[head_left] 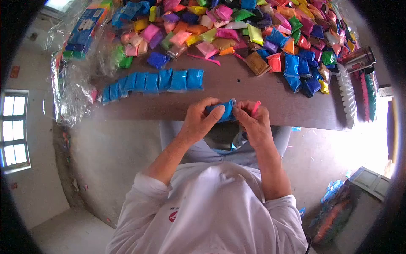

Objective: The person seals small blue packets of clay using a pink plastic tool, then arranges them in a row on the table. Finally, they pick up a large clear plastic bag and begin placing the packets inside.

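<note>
A small blue packet (227, 111), which looks like soft clay in clear film, is held over the table's front edge. My left hand (204, 115) is closed around its left side, thumb on top. At its right end, the fingers of my right hand (253, 120) are pinched together at the film. A thin pink plastic stick (256, 106) pokes up from between my right fingers; its lower part is hidden. Behind my hands, a row of several blue packets (152, 81) lies side by side, slightly overlapping.
Many coloured packets (220, 34) are heaped across the back of the brown table (245, 91). Crumpled clear film (69, 93) covers the left end. At the right stand a metal can (358, 58) and a white scalloped strip (347, 97). Another pink tool (205, 59) lies by the heap.
</note>
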`<state>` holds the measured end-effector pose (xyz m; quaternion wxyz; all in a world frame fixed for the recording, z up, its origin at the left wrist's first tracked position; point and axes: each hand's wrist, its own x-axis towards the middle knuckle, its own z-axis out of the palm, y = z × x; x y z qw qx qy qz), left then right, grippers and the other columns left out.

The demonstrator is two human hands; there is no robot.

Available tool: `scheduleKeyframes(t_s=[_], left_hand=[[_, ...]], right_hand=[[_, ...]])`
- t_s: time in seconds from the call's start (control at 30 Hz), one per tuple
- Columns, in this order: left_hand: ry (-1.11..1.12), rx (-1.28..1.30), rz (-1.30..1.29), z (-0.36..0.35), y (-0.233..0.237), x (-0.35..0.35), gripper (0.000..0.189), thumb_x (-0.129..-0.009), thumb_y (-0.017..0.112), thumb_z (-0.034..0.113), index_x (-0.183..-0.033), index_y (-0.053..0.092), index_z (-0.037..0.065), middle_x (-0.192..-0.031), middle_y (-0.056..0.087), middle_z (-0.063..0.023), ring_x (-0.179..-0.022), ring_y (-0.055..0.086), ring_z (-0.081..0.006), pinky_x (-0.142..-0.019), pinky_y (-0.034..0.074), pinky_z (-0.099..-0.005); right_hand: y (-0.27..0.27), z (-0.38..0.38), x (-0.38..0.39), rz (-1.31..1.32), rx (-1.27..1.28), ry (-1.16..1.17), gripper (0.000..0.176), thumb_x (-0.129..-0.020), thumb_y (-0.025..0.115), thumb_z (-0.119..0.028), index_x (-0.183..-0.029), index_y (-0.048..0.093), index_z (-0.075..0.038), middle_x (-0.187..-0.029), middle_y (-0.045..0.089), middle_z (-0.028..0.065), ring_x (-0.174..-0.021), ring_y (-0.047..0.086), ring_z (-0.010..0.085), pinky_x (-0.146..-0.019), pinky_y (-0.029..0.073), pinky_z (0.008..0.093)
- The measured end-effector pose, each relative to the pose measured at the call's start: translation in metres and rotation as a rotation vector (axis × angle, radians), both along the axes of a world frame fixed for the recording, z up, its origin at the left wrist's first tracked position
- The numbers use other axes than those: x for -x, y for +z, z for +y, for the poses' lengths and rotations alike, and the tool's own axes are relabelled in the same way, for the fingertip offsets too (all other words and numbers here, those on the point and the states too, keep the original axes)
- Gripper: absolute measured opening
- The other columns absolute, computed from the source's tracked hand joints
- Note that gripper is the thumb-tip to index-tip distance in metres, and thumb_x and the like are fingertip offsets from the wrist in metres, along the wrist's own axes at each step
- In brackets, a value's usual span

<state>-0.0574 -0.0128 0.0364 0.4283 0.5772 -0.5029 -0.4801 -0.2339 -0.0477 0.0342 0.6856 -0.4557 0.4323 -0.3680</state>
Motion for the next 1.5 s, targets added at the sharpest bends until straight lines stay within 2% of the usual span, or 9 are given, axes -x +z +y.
scheduleKeyframes(t_s=[0.2,0.37,0.5,0.57,0.77,0.87,1.0,1.23,1.5], left_hand=[[-0.112,0.06,-0.162,-0.012,-0.004,0.004,0.033,-0.085,0.062,0.029,-0.1,0.06,-0.001,-0.078,0.058,-0.0013,-0.071,0.051,-0.0063,-0.063,0.044,-0.0225],[-0.096,0.252,-0.205,-0.019,-0.013,0.01,0.029,-0.089,0.055,0.027,-0.097,0.059,-0.001,-0.081,0.061,-0.0168,-0.069,0.059,-0.0257,-0.063,0.045,-0.031],[-0.097,0.211,-0.178,-0.018,-0.012,0.007,0.026,-0.092,0.051,0.024,-0.091,0.058,-0.001,-0.072,0.054,-0.0024,-0.069,0.046,-0.008,-0.061,0.042,-0.0269],[-0.062,0.231,-0.171,-0.016,-0.015,0.009,0.026,-0.092,0.049,0.024,-0.091,0.057,0.0,-0.074,0.057,-0.018,-0.065,0.058,-0.0262,-0.059,0.043,-0.0336],[-0.015,0.279,-0.241,-0.017,-0.022,0.013,0.023,-0.091,0.049,0.022,-0.085,0.056,0.002,-0.068,0.054,-0.0173,-0.059,0.055,-0.0292,-0.055,0.042,-0.0345],[-0.035,0.154,-0.247,-0.014,-0.015,0.011,0.022,-0.091,0.05,0.02,-0.086,0.056,-0.001,-0.066,0.048,-0.0076,-0.065,0.044,-0.0094,-0.058,0.041,-0.0287],[-0.048,0.218,-0.258,-0.016,-0.015,0.01,0.021,-0.088,0.051,0.021,-0.086,0.057,0.001,-0.067,0.054,-0.0181,-0.056,0.055,-0.0289,-0.053,0.042,-0.035],[-0.043,0.115,-0.047,-0.014,-0.023,0.005,0.027,-0.09,0.051,0.025,-0.084,0.057,0.0,-0.065,0.053,-0.0036,-0.064,0.05,-0.0088,-0.056,0.041,-0.0281],[-0.039,-0.069,0.179,-0.02,-0.009,0.0,0.037,-0.092,0.046,0.035,-0.076,0.06,0.005,-0.068,0.055,0.0004,-0.06,0.05,-0.0081,-0.053,0.041,-0.0246]], right_hand=[[-0.013,-0.001,0.001,0.084,0.168,-0.036,0.008,-0.081,0.064,-0.009,-0.079,0.061,-0.002,-0.068,0.053,-0.0049,-0.062,0.047,0.0043,-0.055,0.039,0.0196],[-0.011,-0.003,-0.003,0.055,0.14,-0.04,0.012,-0.084,0.062,-0.011,-0.077,0.061,-0.002,-0.067,0.053,-0.0052,-0.06,0.045,0.0038,-0.053,0.037,0.0194],[0.005,-0.001,-0.001,-0.025,-0.028,0.016,0.018,-0.088,0.058,-0.016,-0.077,0.061,-0.001,-0.067,0.051,-0.005,-0.059,0.042,0.004,-0.051,0.034,0.0191],[0.001,-0.002,-0.001,-0.007,-0.043,0.011,0.018,-0.088,0.058,-0.016,-0.078,0.062,-0.001,-0.066,0.051,-0.0048,-0.058,0.043,0.0042,-0.051,0.034,0.0191],[0.002,-0.003,-0.007,0.053,-0.085,-0.03,0.014,-0.085,0.06,-0.013,-0.078,0.062,-0.002,-0.067,0.051,-0.0051,-0.059,0.043,0.0035,-0.051,0.033,0.0181],[-0.005,-0.002,-0.011,0.069,-0.006,-0.056,0.011,-0.084,0.06,-0.01,-0.076,0.062,-0.002,-0.067,0.051,-0.0052,-0.061,0.044,0.003,-0.052,0.034,0.0184],[-0.02,-0.004,-0.017,0.198,0.289,-0.132,0.011,-0.083,0.057,-0.007,-0.075,0.061,-0.002,-0.067,0.052,-0.005,-0.062,0.045,0.003,-0.053,0.036,0.0193],[-0.008,-0.005,-0.004,-0.03,-0.113,-0.025,0.013,-0.086,0.06,-0.013,-0.089,0.061,0.0,-0.079,0.059,-0.0007,-0.067,0.051,0.0063,-0.058,0.043,0.0224],[-0.024,-0.022,-0.009,0.027,0.498,0.13,0.013,-0.084,0.059,-0.003,-0.098,0.059,-0.001,-0.083,0.059,0.0028,-0.076,0.058,0.0131,-0.066,0.048,0.0262]])
